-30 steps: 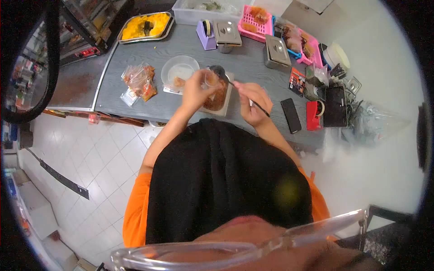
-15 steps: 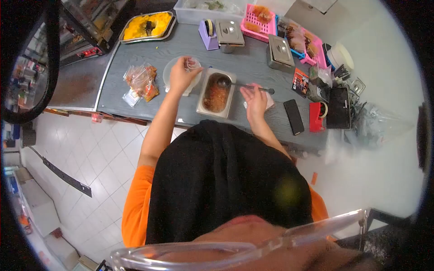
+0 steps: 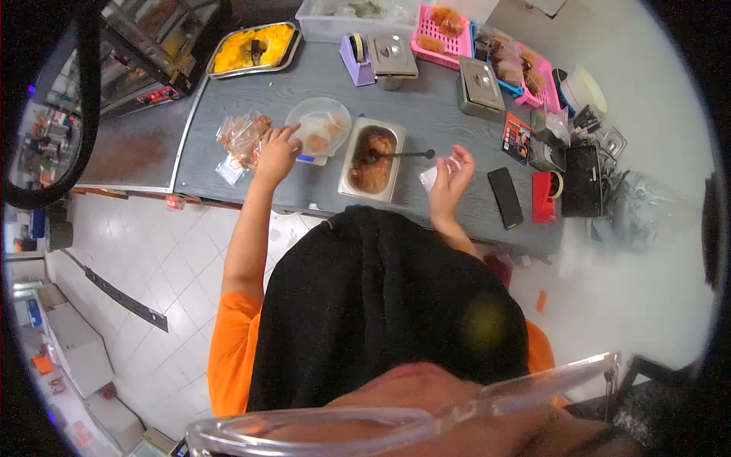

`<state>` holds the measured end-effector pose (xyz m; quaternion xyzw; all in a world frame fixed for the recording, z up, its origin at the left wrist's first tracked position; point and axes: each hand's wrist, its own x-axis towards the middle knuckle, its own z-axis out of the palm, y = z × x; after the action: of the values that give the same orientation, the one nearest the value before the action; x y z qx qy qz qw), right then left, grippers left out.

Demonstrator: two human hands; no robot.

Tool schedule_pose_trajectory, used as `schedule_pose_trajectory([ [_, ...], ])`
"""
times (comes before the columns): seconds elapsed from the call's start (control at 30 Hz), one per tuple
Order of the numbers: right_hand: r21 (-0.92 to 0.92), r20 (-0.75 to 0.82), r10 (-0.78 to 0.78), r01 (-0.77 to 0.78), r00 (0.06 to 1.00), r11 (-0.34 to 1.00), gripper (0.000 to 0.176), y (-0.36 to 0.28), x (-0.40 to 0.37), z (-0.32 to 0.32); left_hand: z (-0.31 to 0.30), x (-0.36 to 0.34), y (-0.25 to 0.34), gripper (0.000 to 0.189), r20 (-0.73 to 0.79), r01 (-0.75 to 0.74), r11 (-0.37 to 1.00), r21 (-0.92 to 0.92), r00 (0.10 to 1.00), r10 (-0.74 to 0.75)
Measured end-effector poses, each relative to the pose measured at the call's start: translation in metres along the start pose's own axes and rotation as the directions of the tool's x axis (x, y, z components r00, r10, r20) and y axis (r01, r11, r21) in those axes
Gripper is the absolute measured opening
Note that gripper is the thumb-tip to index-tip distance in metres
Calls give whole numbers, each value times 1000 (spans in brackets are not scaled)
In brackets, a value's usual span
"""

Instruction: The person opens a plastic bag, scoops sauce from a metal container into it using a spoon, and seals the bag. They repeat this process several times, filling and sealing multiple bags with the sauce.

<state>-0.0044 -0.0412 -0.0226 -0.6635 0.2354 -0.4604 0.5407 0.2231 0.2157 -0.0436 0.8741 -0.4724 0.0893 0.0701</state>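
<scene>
My left hand [image 3: 278, 154] is open, its fingers spread between the pile of clear plastic bags with orange-red contents [image 3: 242, 141] and a round translucent bowl [image 3: 306, 111]. Small orange-filled portions [image 3: 317, 142] sit in that bowl. In front of me stands a steel pan [image 3: 347, 174] of chunky reddish-brown sauce [image 3: 371, 177]. A dark-handled ladle [image 3: 411, 154] rests in it, handle pointing right. My right hand [image 3: 451, 186] is pinched on a thin pale piece of plastic [image 3: 455, 163], beside a small white stack [image 3: 427, 179] on the table.
Lidded steel pans [image 3: 394, 57] and a purple tape dispenser [image 3: 355, 61] stand behind. A tray of yellow food [image 3: 251, 49] is back left. Pink baskets [image 3: 443, 38] line the back right. A phone [image 3: 505, 198] and red tape dispenser [image 3: 543, 199] lie at right.
My left hand has let go of a small clear item over the bowl and moved left toward the bags. My right hand has left the ladle handle and moved slightly right.
</scene>
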Motion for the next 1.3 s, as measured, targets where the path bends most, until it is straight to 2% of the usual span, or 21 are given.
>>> schedule_pose_trajectory([
  [0.07,-110,55,-403,407,913,907,42,-21,4,5,-14,5,10,9,-151,19,964,-264,987,-61],
  [0.1,-108,54,-405,408,913,907,42,-33,7,10,-23,6,17,9,-152,19,965,-262,986,-61],
  [0.13,-81,263,-450,484,854,871,39,-48,9,15,-34,6,26,9,-128,120,899,-421,973,-190],
  [0.17,-36,459,-476,551,750,834,36,-60,11,22,-44,6,35,10,-84,214,797,-565,946,-313],
  [0.2,-25,520,-419,503,745,864,34,-69,11,33,-54,7,44,10,-86,215,798,-563,945,-315],
  [0.27,-14,576,-363,453,732,891,32,-72,5,61,-71,7,60,9,-133,60,504,-861,932,-338],
  [0.3,69,607,-230,238,761,969,33,-65,0,75,-76,6,67,9,-136,59,508,-860,931,-338],
  [0.33,139,648,-96,6,756,990,35,-63,-1,82,-81,5,73,14,-59,68,344,-936,937,-345],
  [0.37,143,648,-102,10,754,990,35,-63,1,85,-85,4,81,19,17,79,170,-982,941,-337],
  [0.43,16,770,148,-251,620,968,30,-66,5,89,-100,1,99,21,26,79,127,-989,927,-374],
  [0.47,18,775,142,-246,616,969,30,-69,5,89,-103,1,107,22,41,81,80,-993,911,-409],
  [0.53,207,724,132,-397,677,894,18,-75,2,88,-103,-2,114,19,40,55,20,-998,892,-450],
  [0.63,183,720,221,-488,657,854,16,-83,2,84,-107,-7,121,15,100,113,-2,-994,874,-475],
  [0.7,191,724,201,-472,659,861,16,-80,2,84,-110,-8,123,14,156,100,-136,-986,851,-502],
  [0.83,209,711,177,-446,680,871,16,-85,-3,83,-112,-14,122,15,62,38,-61,-997,884,-464],
  [0.9,265,707,177,-488,684,831,15,-86,-9,86,-113,-17,122,13,-136,-23,252,-968,888,-440],
  [0.97,317,702,180,-529,689,787,14,-87,-11,88,-114,-18,125,12,-164,-41,275,-961,882,-442],
  [1.03,317,771,112,-531,626,786,12,-90,-11,90,-115,-21,126,12,-191,-58,297,-953,876,-442],
  [1.1,306,780,112,-531,615,790,11,-90,-13,92,-118,-23,125,11,-229,-51,389,-920,874,-428],
  [1.23,299,801,81,-514,593,804,9,-81,-21,100,-111,-34,115,11,-212,-31,400,-916,884,-416],
  [1.3,298,812,99,-555,575,777,9,-83,-26,107,-108,-40,111,11,-261,-12,497,-867,863,-433],
])
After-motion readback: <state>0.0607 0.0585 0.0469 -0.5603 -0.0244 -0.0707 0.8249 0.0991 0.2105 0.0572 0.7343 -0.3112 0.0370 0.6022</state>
